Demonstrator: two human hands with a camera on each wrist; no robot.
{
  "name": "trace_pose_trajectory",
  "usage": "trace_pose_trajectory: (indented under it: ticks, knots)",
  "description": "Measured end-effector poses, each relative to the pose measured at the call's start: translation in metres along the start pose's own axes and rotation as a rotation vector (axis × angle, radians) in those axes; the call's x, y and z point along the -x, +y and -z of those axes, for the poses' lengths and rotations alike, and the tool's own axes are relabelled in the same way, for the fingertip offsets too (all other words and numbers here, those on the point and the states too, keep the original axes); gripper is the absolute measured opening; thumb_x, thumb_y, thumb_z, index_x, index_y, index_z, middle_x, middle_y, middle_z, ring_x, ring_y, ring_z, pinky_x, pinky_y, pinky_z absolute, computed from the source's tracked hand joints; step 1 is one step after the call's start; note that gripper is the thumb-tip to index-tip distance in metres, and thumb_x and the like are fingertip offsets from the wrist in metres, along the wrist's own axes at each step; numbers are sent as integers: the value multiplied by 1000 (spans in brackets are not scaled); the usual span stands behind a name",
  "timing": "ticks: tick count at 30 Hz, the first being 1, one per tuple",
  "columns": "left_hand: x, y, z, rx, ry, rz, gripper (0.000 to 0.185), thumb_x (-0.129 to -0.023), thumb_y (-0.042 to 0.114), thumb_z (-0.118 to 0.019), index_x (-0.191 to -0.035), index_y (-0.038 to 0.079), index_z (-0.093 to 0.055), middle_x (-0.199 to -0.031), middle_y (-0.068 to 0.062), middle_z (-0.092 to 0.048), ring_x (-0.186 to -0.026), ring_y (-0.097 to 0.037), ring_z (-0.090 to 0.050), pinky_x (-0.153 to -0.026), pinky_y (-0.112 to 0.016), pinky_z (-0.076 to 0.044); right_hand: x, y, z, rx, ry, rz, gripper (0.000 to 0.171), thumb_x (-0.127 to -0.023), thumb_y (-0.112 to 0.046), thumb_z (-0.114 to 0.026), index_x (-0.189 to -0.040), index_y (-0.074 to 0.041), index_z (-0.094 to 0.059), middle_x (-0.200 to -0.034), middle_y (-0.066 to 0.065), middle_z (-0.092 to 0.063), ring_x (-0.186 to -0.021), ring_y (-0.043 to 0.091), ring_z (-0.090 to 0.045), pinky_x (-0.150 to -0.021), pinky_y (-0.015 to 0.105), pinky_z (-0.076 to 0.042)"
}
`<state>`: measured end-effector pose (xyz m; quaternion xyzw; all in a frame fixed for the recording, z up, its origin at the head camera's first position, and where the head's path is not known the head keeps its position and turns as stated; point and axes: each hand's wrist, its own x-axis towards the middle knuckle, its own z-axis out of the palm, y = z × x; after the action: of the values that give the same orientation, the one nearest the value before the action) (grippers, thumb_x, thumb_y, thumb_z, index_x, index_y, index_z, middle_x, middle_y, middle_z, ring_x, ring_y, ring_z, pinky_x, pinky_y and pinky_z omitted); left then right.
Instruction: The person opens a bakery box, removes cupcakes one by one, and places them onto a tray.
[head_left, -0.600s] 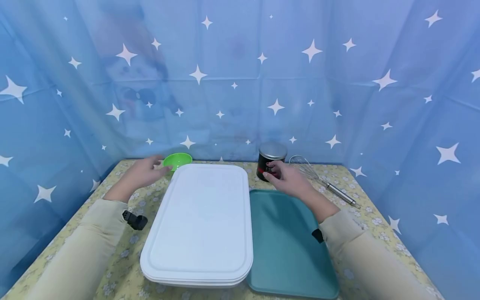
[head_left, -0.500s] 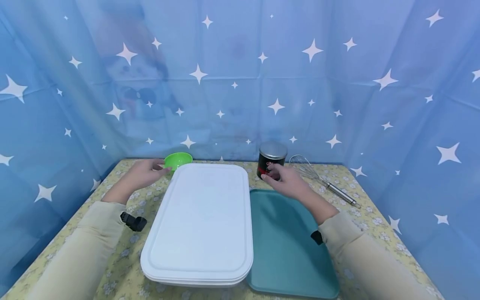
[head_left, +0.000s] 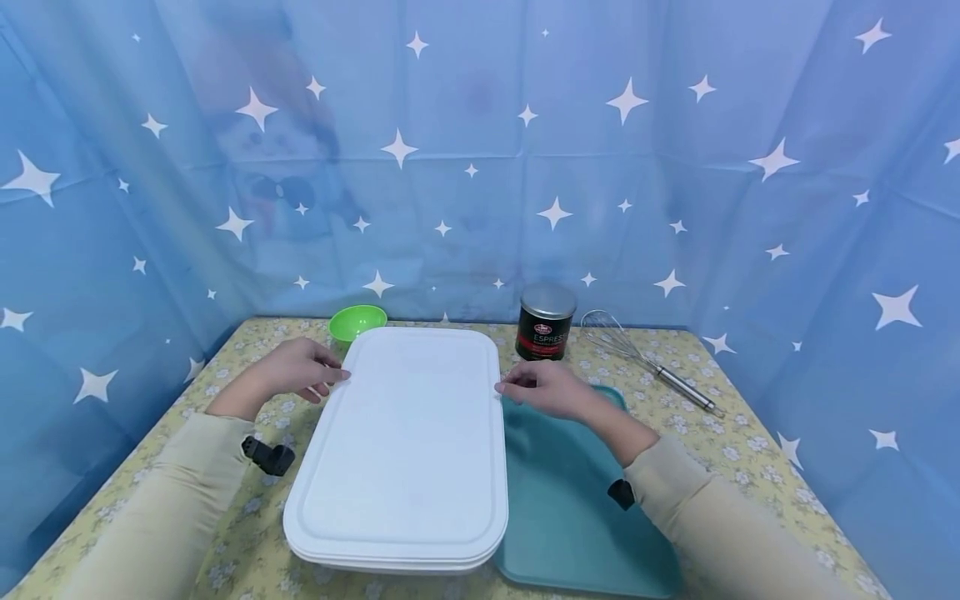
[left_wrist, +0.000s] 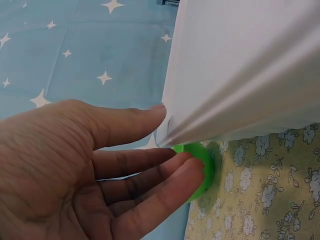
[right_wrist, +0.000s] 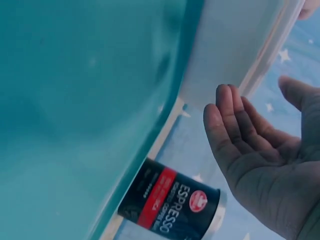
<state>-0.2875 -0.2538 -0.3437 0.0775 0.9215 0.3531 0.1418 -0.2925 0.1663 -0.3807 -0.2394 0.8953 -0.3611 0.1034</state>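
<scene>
Star-printed blue curtains (head_left: 465, 100) around a flowered tabletop (head_left: 255, 504).

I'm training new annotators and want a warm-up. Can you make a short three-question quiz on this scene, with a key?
1. Which utensil lies to the right of the espresso can in the head view?
2. True or false: the green bowl is beyond the left hand.
3. Which hand is on the teal tray's side of the white lidded box? A: left; B: right.

Key: 1. whisk; 2. true; 3. B.

White lid (head_left: 408, 442) between left fingers (head_left: 332, 375) and right fingers (head_left: 517, 393)
</scene>
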Motion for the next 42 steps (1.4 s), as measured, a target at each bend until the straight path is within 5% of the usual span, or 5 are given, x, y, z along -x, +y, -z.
trace_pose_trajectory:
  ticks: [26, 34, 42]
  knots:
    - [-2, 6, -8, 10, -17, 8, 36, -97, 21, -68, -117, -8, -65, -89, -13, -69, -73, -22, -69, -65, -39, -62, 0, -5, -10, 7, -23, 56, 29, -99, -40, -64, -95, -12, -71, -83, 12, -72, -68, 17, -62, -57, 35, -48]
    - [-1, 9, -7, 20, -9, 11, 38, -98, 20, -66, -121, -10, -61, -93, -15, -68, -74, -23, -70, -65, -40, -62, 1, -13, -8, -16, -2, -9, 27, -97, -41, -66, -95, -14, -70, -84, 16, -70, -82, 40, -64, -61, 36, -50]
    - [4, 8, -2, 8, 16, 1, 46, -99, 22, -65, -130, -11, -56, -99, -17, -67, -76, -23, -69, -66, -41, -62, -2, -19, -8, -36, 19, -17, 31, -96, -45, -66, -98, -14, -70, -85, 12, -70, -82, 34, -65, -63, 37, -51]
